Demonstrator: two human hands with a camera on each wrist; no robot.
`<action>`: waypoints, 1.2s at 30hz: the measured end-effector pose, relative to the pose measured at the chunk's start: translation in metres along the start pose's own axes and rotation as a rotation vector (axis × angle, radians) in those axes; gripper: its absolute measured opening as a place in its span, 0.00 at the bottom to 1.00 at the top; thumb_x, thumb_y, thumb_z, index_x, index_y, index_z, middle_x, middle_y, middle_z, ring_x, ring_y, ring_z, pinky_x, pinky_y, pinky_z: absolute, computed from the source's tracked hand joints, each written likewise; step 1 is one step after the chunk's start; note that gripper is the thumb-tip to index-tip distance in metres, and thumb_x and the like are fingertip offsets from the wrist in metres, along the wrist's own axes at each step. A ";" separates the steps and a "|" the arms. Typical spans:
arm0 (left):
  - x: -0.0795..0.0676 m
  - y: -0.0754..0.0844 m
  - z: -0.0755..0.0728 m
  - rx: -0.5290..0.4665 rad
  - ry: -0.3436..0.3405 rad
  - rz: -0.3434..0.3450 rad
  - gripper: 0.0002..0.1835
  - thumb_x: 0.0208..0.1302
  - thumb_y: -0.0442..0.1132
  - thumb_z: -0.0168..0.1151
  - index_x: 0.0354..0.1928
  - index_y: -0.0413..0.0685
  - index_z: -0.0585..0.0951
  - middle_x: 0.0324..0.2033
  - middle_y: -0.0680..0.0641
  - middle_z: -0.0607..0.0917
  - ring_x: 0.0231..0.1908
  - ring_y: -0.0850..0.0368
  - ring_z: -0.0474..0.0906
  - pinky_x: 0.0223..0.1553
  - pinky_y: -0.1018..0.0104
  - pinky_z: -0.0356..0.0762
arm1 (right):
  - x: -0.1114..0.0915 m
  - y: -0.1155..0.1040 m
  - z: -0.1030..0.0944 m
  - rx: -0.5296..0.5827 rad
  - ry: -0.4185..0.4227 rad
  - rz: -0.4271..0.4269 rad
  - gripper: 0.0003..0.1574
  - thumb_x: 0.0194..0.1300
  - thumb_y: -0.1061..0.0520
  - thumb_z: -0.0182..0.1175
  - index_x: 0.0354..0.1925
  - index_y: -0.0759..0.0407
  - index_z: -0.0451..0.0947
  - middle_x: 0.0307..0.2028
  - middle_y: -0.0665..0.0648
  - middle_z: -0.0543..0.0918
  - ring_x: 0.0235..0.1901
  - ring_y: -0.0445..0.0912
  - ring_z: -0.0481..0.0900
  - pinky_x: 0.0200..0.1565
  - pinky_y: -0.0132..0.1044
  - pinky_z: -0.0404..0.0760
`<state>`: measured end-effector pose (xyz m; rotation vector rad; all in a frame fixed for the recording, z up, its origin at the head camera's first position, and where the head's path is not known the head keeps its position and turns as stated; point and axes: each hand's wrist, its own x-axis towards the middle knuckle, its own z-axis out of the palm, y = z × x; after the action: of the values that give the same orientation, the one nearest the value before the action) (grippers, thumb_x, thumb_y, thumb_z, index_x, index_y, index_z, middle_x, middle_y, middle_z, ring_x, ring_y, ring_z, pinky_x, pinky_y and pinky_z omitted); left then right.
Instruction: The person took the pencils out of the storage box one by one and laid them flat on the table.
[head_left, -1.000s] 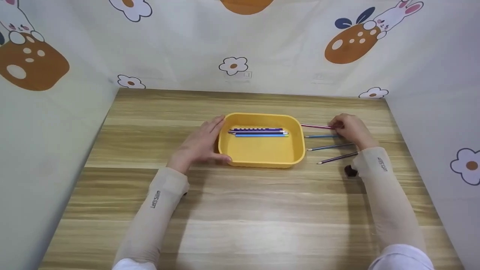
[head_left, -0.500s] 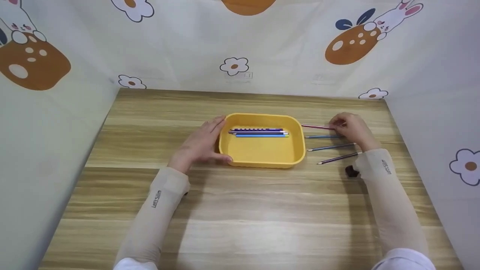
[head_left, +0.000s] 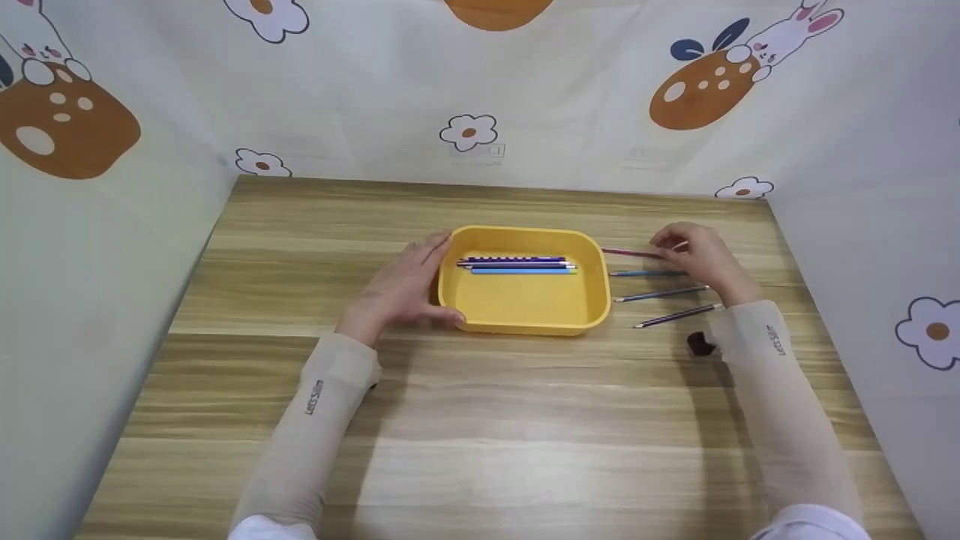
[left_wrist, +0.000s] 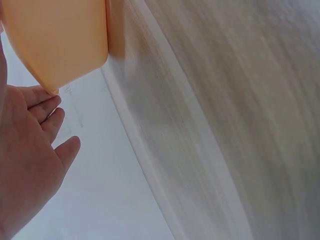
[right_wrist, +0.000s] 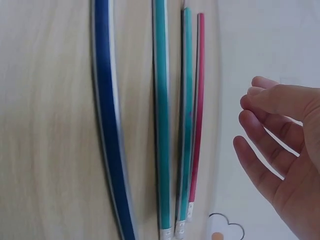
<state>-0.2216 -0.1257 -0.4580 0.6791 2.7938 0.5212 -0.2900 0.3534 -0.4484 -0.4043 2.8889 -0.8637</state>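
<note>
A yellow rectangular box [head_left: 525, 325] sits on the table, with several purple and blue pencils [head_left: 521, 271] lying side by side in it. My left hand [head_left: 401, 289] holds the box across its left end, thumb at the near corner and fingers toward the far one. Right of the box, a red pencil [head_left: 630, 253], two blue-green pencils [head_left: 660, 294] and a dark blue pencil [head_left: 675, 316] lie in a rough row. My right hand [head_left: 705, 259] hovers by the red pencil's right end. In the right wrist view its fingers are loosely bent, thumb close to the index finger, holding nothing.
The wood-grain table [head_left: 525, 420] meets patterned cloth walls [head_left: 360, 97] at the back and both sides. A small black object [head_left: 700, 343] shows at the right sleeve cuff.
My right hand has shifted slightly left and away from the table edge, near the red pencil's end. The left hand, box and pencils look unchanged.
</note>
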 end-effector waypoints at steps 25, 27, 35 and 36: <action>0.000 0.000 0.000 0.012 0.005 0.005 0.70 0.46 0.76 0.67 0.80 0.46 0.43 0.81 0.47 0.45 0.80 0.50 0.40 0.82 0.53 0.38 | -0.015 -0.038 0.017 0.116 0.045 -0.141 0.11 0.66 0.66 0.63 0.47 0.66 0.83 0.46 0.64 0.87 0.46 0.51 0.83 0.45 0.17 0.77; -0.001 0.000 0.000 0.012 0.004 0.004 0.70 0.46 0.75 0.68 0.80 0.46 0.43 0.81 0.47 0.45 0.80 0.50 0.40 0.82 0.53 0.38 | -0.014 -0.040 0.019 0.119 0.050 -0.149 0.12 0.66 0.66 0.63 0.47 0.68 0.83 0.46 0.65 0.87 0.46 0.52 0.83 0.45 0.16 0.77; 0.000 0.000 0.001 -0.001 -0.003 -0.016 0.71 0.44 0.78 0.66 0.80 0.49 0.43 0.81 0.48 0.45 0.80 0.51 0.39 0.82 0.53 0.37 | -0.014 -0.056 0.028 0.148 0.031 -0.189 0.12 0.66 0.68 0.62 0.48 0.69 0.82 0.47 0.67 0.85 0.47 0.58 0.82 0.53 0.40 0.86; 0.000 0.000 0.001 0.001 -0.004 -0.016 0.71 0.43 0.79 0.65 0.80 0.49 0.43 0.81 0.48 0.45 0.80 0.51 0.39 0.82 0.53 0.38 | -0.014 -0.058 0.028 0.153 0.024 -0.191 0.12 0.66 0.68 0.62 0.48 0.68 0.82 0.47 0.66 0.86 0.48 0.57 0.82 0.54 0.46 0.86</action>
<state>-0.2217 -0.1252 -0.4589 0.6563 2.7938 0.5142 -0.2586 0.2959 -0.4395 -0.6657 2.8139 -1.1169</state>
